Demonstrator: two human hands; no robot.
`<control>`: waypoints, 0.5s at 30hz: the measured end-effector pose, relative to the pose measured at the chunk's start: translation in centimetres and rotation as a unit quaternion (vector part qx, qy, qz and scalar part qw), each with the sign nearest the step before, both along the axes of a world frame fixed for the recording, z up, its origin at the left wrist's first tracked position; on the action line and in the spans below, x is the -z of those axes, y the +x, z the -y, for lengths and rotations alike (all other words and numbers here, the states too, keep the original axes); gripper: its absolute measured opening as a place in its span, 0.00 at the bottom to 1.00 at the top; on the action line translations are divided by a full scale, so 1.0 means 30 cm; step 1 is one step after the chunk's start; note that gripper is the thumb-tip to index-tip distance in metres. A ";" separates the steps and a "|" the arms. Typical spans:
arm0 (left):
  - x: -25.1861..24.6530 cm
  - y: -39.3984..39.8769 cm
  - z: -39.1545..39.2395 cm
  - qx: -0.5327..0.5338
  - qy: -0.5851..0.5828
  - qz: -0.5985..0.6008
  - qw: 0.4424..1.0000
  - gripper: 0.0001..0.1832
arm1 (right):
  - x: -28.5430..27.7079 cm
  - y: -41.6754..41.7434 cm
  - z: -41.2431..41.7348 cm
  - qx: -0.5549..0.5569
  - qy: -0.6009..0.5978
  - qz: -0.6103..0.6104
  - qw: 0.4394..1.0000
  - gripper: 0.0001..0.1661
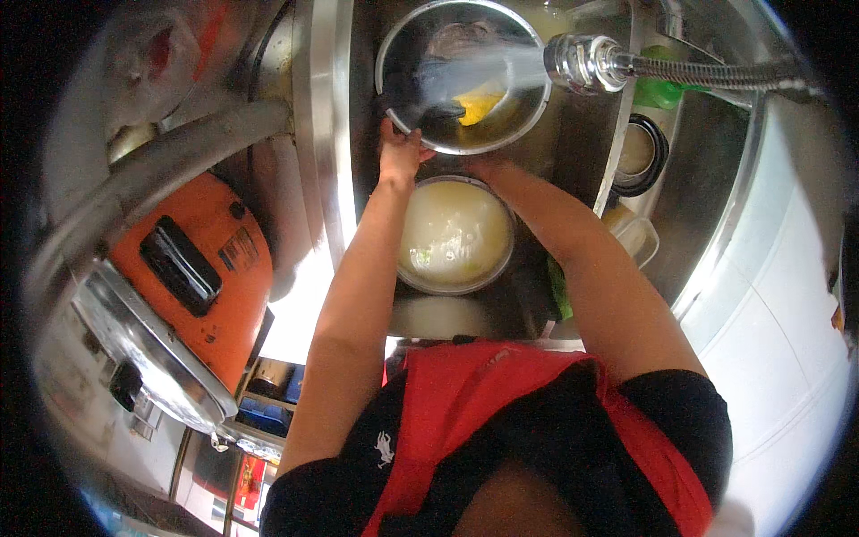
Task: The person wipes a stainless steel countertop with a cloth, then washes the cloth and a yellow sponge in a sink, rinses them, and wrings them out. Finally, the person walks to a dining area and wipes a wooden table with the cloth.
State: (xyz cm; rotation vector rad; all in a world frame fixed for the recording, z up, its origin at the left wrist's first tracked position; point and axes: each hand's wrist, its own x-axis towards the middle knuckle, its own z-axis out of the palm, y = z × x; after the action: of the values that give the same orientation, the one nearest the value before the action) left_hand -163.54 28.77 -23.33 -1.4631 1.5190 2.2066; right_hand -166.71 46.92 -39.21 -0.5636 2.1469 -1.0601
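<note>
A round metal-rimmed basin (436, 148) is at the far end of the sink, tipped so that its dark inside faces me. My left hand (401, 154) grips its near left rim. My right hand (480, 165) reaches to its near side, with the fingers hidden beneath or behind it. Water sprays leftward into the basin from a chrome faucet head (582, 64). Inside lies something yellow (480, 104), perhaps a cloth, beside a dark shape blurred by the spray. Between my forearms stands a round bowl of cloudy yellowish liquid (456, 235).
The faucet's flexible metal hose (711, 72) crosses at upper right. Along the right ledge are a green item (661, 90), a black-rimmed round container (637, 151) and a clear plastic container (641, 241). To the left are a thick pipe (194, 158), an orange appliance (201, 268) and a metal lid (158, 349).
</note>
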 end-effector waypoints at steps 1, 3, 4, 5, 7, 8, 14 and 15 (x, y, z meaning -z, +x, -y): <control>0.026 0.012 0.002 0.004 -0.008 0.006 1.000 0.33 | -0.002 0.003 0.000 0.000 0.001 0.001 1.000 0.26; 0.058 0.025 0.004 0.013 -0.021 0.018 1.000 0.33 | -0.008 0.008 -0.010 0.001 0.000 0.006 1.000 0.26; 0.063 0.028 0.006 0.019 -0.018 0.018 0.999 0.33 | -0.011 0.012 -0.011 0.002 0.000 0.009 1.000 0.26; 0.068 0.031 0.008 0.025 -0.015 0.017 0.999 0.33 | -0.012 0.009 -0.013 0.003 0.000 0.012 1.000 0.26; 0.055 0.022 0.009 0.024 -0.011 0.020 0.999 0.32 | -0.013 0.010 -0.011 0.005 -0.001 0.014 1.000 0.26; 0.046 0.026 -0.003 0.015 -0.008 0.025 1.000 0.32 | -0.016 0.010 -0.018 0.008 0.000 0.017 1.000 0.26; 0.067 0.038 0.000 0.023 -0.017 0.030 0.999 0.33 | -0.018 0.007 -0.031 0.012 -0.006 0.030 0.999 0.26; 0.063 0.034 0.000 0.023 -0.019 0.030 0.999 0.33 | -0.016 0.006 -0.031 0.015 -0.006 0.033 0.999 0.26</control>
State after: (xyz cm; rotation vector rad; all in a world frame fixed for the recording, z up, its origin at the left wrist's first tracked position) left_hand -162.51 28.77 -25.22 -1.4757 1.5680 2.0988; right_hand -166.52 47.86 -38.74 -0.4980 2.0986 -1.0937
